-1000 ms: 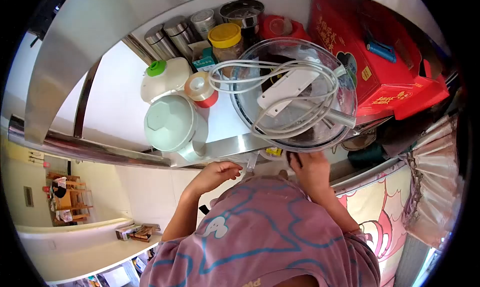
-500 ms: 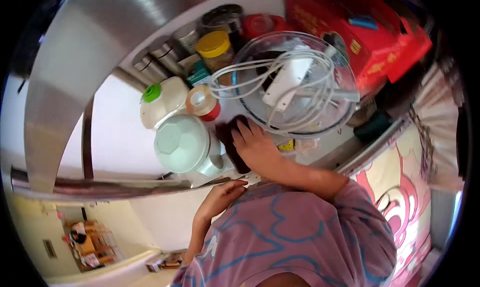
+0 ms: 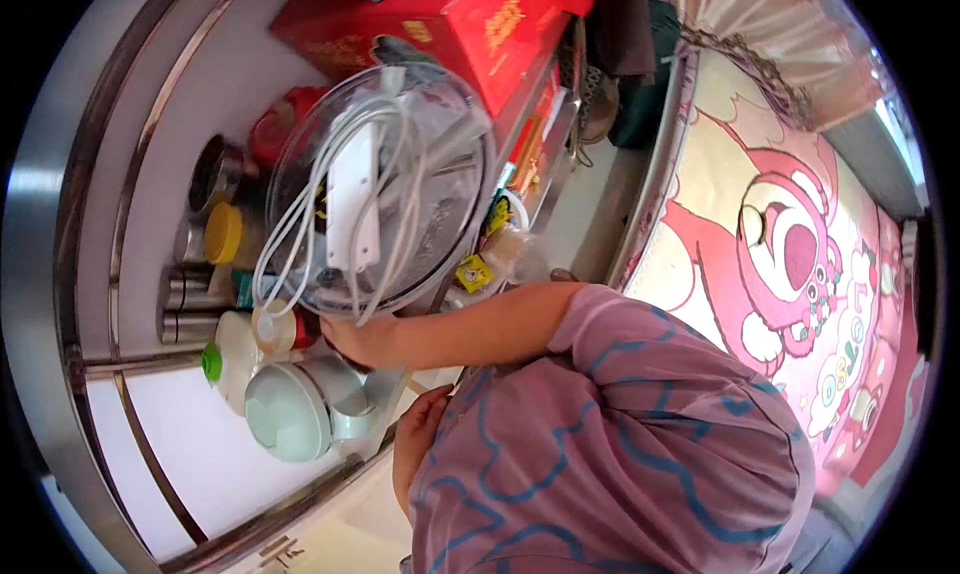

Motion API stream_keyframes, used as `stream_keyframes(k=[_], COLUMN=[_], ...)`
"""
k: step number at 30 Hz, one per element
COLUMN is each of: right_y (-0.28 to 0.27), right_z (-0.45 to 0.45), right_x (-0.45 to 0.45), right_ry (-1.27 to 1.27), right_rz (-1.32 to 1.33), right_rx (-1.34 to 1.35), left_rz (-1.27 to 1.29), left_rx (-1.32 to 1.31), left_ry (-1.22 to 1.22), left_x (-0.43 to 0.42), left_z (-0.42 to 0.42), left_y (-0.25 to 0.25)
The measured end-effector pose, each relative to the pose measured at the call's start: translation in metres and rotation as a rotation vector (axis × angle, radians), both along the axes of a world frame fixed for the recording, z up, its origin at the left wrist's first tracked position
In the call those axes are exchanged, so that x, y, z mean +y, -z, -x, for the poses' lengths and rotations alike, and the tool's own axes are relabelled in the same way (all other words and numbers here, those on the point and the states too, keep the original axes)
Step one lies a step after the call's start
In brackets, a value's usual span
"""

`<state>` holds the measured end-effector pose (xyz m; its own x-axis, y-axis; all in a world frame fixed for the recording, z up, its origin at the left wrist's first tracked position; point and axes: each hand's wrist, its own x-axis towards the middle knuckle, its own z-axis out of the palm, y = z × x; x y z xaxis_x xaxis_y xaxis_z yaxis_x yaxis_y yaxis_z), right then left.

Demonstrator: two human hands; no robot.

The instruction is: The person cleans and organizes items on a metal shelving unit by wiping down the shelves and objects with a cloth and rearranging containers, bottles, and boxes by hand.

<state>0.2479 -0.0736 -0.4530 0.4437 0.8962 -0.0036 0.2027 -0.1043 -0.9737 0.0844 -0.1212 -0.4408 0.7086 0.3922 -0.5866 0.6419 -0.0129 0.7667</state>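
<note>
My right hand point(image 3: 362, 342) reaches across the shelf, between the clear round basin point(image 3: 470, 189) and the pale green container point(image 3: 288, 412). Its fingers are mostly hidden, and a dark edge, perhaps of the brown cloth, shows beside them. A roll of tape point(image 3: 273, 326) lies just past the fingertips. Inside the basin rests a white power strip point(image 3: 352, 199) with its cable looped over the rim. My left hand point(image 3: 418, 434) is low by the shelf's front edge near my shirt, fingers loosely bent, with nothing seen in it.
A red box point(image 3: 430, 34) stands beyond the basin. Steel flasks point(image 3: 190, 327), a yellow-lidded jar point(image 3: 224, 234) and a white container with a green cap point(image 3: 212, 362) line the back. A yellow packet point(image 3: 474, 273) lies near my right forearm. A patterned pink bedspread point(image 3: 790, 264) is at the right.
The view has turned, swinging the shelf to the left and showing more bedspread. My right hand, earlier flat on a dark brown cloth, is now deeper between the basin and green container.
</note>
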Motion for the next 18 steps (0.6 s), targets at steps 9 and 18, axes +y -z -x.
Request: stream_keyframes(k=[9, 18], right_y=[0.014, 0.029], right_z=[-0.007, -0.01], right_x=[-0.073, -0.049], right_ry=[0.117, -0.22], right_rz=[-0.313, -0.464], right_rx=[-1.231, -1.084], left_rz=[-0.291, -0.187], left_rx=[0.072, 0.188], left_ry=[0.251, 0.255], left_x=[0.005, -0.028], left_z=[-0.057, -0.1], left_y=[0.026, 0.066])
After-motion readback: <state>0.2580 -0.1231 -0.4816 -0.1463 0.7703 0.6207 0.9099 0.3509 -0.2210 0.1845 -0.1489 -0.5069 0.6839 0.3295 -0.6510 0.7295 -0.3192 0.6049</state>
